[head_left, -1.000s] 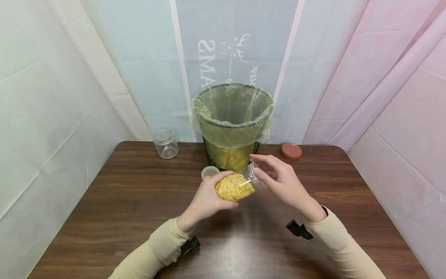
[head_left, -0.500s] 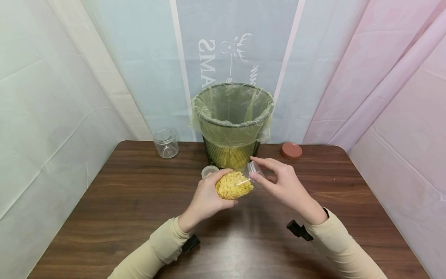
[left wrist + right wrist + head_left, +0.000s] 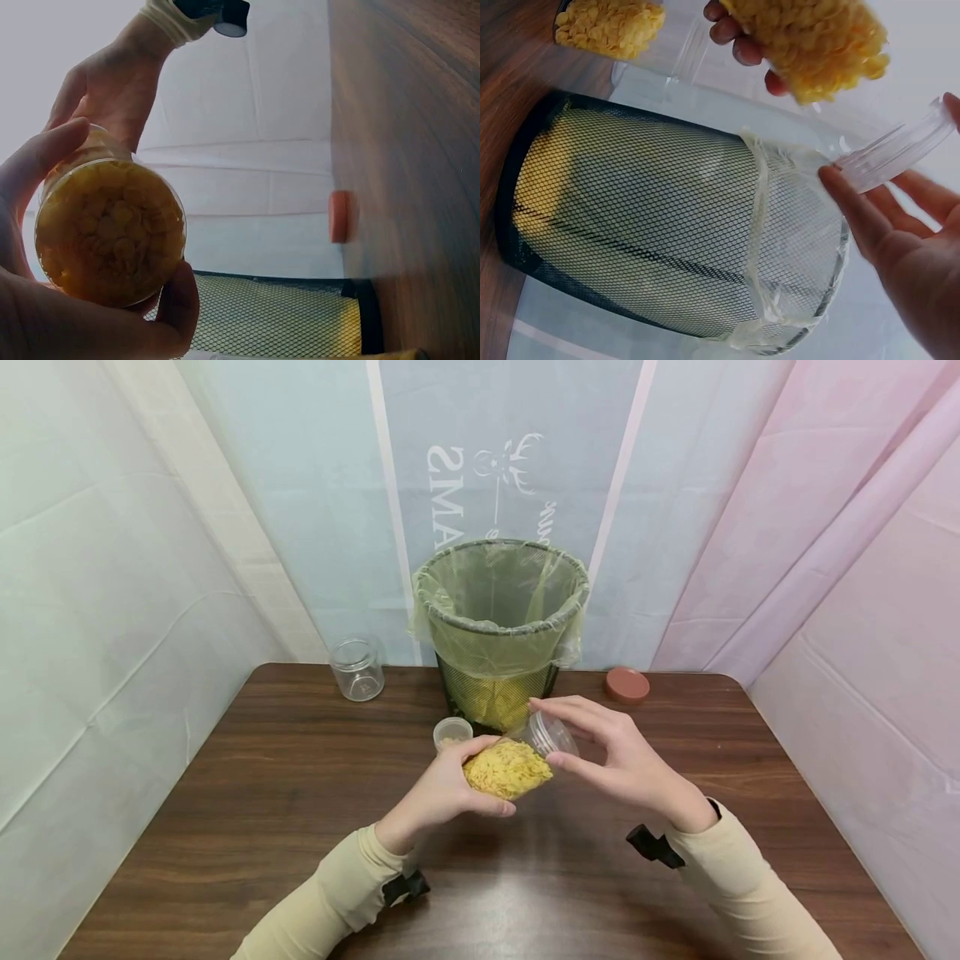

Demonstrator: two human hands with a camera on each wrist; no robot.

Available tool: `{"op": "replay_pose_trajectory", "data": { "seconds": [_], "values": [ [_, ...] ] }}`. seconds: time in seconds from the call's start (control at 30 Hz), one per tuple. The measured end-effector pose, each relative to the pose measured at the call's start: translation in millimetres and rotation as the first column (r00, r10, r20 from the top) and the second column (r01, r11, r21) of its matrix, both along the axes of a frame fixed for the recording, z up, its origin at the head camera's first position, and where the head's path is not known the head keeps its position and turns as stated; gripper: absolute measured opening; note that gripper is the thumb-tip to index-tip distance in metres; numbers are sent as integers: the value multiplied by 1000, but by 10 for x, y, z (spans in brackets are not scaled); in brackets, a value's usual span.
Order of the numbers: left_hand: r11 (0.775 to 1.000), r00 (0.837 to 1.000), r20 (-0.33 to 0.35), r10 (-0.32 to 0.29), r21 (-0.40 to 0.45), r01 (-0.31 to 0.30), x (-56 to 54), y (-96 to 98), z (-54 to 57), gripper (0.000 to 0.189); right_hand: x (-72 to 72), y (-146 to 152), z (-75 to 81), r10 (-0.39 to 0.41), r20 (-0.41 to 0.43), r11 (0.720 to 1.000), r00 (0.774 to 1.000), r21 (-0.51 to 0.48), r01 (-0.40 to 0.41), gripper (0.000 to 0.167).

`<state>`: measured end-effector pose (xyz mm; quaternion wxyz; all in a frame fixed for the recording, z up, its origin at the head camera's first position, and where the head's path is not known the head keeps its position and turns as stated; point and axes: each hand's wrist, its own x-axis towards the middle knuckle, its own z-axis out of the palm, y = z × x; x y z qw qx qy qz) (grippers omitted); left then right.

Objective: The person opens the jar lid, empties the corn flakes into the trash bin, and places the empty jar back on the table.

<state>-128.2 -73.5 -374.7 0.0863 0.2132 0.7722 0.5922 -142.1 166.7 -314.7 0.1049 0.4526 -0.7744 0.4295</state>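
My left hand (image 3: 435, 789) grips a clear jar of yellow flakes (image 3: 508, 770) by its body. The jar lies tilted in front of the bin, its mouth end toward the right; the left wrist view shows its round base (image 3: 112, 232). At that mouth end my right hand (image 3: 626, 756) holds a clear ridged rim (image 3: 551, 733) between thumb and fingers. In the right wrist view the rim (image 3: 892, 150) sits between the fingertips; whether a clear lid is on it, I cannot tell. Another flake-filled jar (image 3: 611, 28) stands behind my left hand, its mouth (image 3: 452, 727) showing.
A black mesh bin (image 3: 495, 689) with a pale yellow liner (image 3: 498, 647) stands at the table's back edge. Left of it is an empty clear jar (image 3: 357, 672). A reddish-brown lid (image 3: 627, 683) lies to its right on the wooden table (image 3: 277, 793).
The jar rises slightly, then comes down a little toward me and shifts slightly right. Both hands stay on it, and the flakes lean more toward the mouth end.
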Motion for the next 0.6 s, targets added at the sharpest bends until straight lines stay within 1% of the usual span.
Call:
{"op": "replay_pose_trajectory", "data": {
  "seconds": [0.07, 0.17, 0.27, 0.37, 0.6],
  "values": [
    [999, 1000, 9, -28, 16, 28, -3, -3, 0, 72, 30, -19, 65, 15, -34, 1000, 999, -7, -15, 58],
    [998, 998, 13, -62, 32, 62, -1, -6, 2, 72, 76, -47, 162, 49, -61, 999, 997, -20, -50, 57],
    [995, 996, 20, -88, 51, 86, -1, -4, -1, 72, 94, -61, 217, 76, -83, 997, 994, -26, -79, 56],
    [993, 994, 21, -103, 63, 101, -5, 1, -8, 71, 93, -67, 236, 93, -101, 995, 991, -32, -96, 56],
    [990, 992, 38, -121, 84, 117, 1, 23, -11, 70, 75, -69, 226, 110, -146, 993, 983, -34, -116, 56]
  ]
}}
